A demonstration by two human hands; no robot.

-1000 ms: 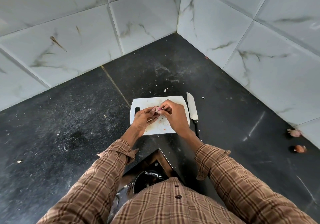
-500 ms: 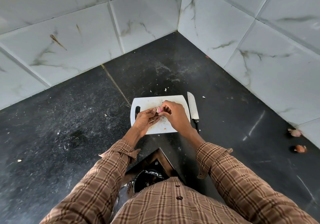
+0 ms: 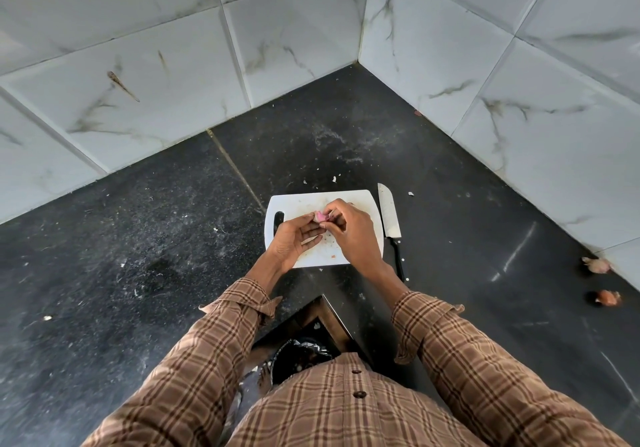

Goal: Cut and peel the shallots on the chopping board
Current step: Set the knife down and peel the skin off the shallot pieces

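Observation:
A small pink shallot point(image 3: 320, 216) is held just above the white chopping board point(image 3: 360, 201), which lies on the black counter. My left hand point(image 3: 294, 240) holds the shallot at its fingertips, palm turned up. My right hand point(image 3: 349, 232) pinches the same shallot from the right with thumb and forefinger. Right of the board lies a knife point(image 3: 389, 216), blade pointing away from me, with no hand on it. Small bits of skin dot the board.
Two unpeeled shallots point(image 3: 596, 265) point(image 3: 607, 297) lie on the counter at the far right by the tiled wall. A bin with a dark liner point(image 3: 301, 353) sits below the counter's inner corner. Skin scraps point(image 3: 334, 179) lie behind the board.
Both hands stay over the board with the shallot between them. The fingers have shifted slightly, and the shallot's pink flesh shows more clearly now.

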